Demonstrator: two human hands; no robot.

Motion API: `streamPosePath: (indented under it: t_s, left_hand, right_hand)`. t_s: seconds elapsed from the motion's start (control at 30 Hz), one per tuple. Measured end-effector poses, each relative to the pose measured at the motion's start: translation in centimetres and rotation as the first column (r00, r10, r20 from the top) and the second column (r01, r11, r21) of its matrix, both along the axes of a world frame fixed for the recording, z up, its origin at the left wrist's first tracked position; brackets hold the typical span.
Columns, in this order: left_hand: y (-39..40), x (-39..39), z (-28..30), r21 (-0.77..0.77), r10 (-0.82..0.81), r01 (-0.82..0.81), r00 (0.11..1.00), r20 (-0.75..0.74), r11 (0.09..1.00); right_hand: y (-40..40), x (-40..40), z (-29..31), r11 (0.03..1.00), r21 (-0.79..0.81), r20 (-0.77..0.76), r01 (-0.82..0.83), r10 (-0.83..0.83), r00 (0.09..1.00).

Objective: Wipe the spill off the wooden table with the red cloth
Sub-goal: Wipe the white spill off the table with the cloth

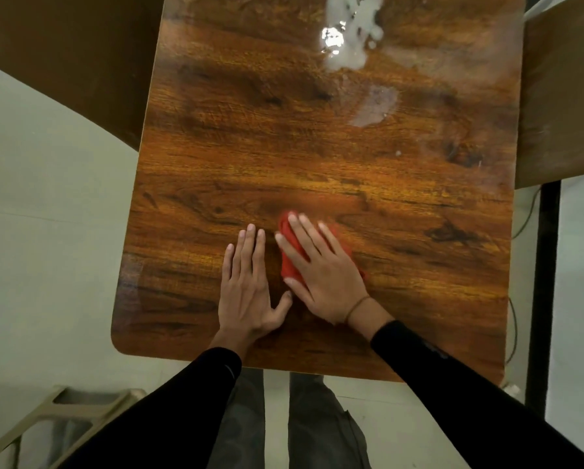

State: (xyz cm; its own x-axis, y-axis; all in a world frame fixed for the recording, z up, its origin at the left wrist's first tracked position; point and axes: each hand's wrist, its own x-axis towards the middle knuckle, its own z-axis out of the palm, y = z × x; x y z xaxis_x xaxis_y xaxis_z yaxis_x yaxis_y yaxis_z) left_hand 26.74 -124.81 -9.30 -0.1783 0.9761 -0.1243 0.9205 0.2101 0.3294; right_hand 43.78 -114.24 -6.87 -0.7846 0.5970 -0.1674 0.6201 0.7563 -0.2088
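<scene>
A wooden table (317, 157) fills the middle of the view. A whitish wet spill (350, 32) lies at its far edge, with a thinner wet patch (373, 106) just nearer. The red cloth (289, 262) lies bunched near the front middle of the table. My right hand (324, 269) presses flat on the cloth with straight, spread fingers and covers most of it. My left hand (248, 286) rests flat on the bare wood just left of the cloth, its thumb close to my right hand.
Brown chair backs stand at the far left (67, 59) and at the right (561, 96) of the table. A black post (543, 299) runs down the right side. A beige frame (57, 407) sits on the floor at the lower left.
</scene>
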Motion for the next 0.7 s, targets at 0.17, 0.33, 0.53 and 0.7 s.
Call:
streamPosePath:
  t_s: [0.17, 0.33, 0.53, 0.7]
  left_hand:
    - [0.2, 0.1, 0.3, -0.035, 0.009, -0.008, 1.000, 0.016, 0.999]
    - [0.3, 0.0, 0.4, -0.042, 0.005, -0.004, 1.000, 0.013, 0.999]
    - [0.2, 0.0, 0.4, -0.038, 0.004, -0.003, 1.000, 0.021, 0.999]
    - [0.2, 0.0, 0.5, -0.031, 0.003, -0.001, 0.999, 0.047, 1.000]
  right_hand:
    - [-0.6, 7.8, -0.4, 1.000, 0.018, 0.073, 0.020, -0.021, 0.997]
    - [4.1, 8.2, -0.9, 0.959, 0.050, 0.062, 0.279, -0.282, 0.957]
    - [8.4, 0.6, -1.0, 0.887, 0.068, 0.037, 0.456, -0.459, 0.888]
    - [6.7, -4.2, -1.2, 0.948, 0.050, 0.002, 0.314, -0.315, 0.949]
